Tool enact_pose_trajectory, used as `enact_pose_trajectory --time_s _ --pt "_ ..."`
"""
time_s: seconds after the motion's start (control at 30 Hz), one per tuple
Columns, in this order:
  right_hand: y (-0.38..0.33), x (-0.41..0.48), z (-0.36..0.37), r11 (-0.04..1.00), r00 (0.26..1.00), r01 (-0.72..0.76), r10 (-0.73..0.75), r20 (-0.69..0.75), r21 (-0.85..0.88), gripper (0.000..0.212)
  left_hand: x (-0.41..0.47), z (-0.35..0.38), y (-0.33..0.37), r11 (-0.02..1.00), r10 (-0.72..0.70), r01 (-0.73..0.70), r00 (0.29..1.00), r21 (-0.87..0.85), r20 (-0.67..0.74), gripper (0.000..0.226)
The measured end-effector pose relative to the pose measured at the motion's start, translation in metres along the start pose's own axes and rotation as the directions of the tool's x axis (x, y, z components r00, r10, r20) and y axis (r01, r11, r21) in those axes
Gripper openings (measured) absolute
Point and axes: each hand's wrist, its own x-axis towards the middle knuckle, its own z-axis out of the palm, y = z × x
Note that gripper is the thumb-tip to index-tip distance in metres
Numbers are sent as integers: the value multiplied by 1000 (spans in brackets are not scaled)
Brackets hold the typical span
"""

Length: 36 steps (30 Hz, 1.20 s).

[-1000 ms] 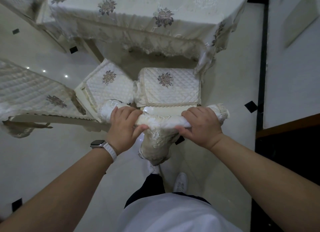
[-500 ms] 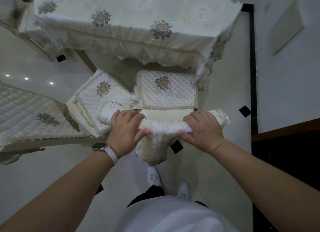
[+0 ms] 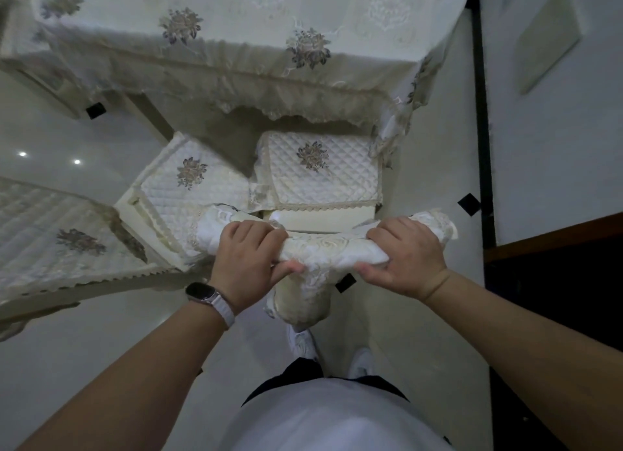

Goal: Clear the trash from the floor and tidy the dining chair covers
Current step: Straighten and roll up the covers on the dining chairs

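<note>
Cover [image 3: 323, 252] bunched along the top of the chair [image 3: 323, 171] back, at the table's [image 3: 236, 29] near edge. My left hand [image 3: 247, 258] and right hand [image 3: 408, 258] stay curled round it, thumbs underneath, as half a second earlier. Its lace flap [image 3: 300, 302] hangs between them, unmoved.

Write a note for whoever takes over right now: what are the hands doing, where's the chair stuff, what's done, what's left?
Left hand: grip curled round the chair-back cover, left of its middle.
Right hand: grip on the same cover, near its right end.
Cover sits bunched along the chair's top; quilted seat pad lies flat beyond it, near the tablecloth.
Done: no trash shows on the floor in view.
Left: probably smooth the bunched cover down.
</note>
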Motion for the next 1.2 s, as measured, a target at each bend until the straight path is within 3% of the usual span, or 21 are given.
enact_pose_trajectory --time_s 0.4,0.77,1.2 --pt "-16 17 15 999 995 -37 40 -95 31 64 -2 -2 -24 999 -35 36 999 14 -24 69" --pt "-16 20 19 997 997 -15 21 -76 72 63 -2 -3 -29 1000 -9 9 1000 7 -8 63" --pt "-10 26 20 991 994 19 -4 -113 131 61 -3 -2 -25 997 -72 71 997 15 19 73"
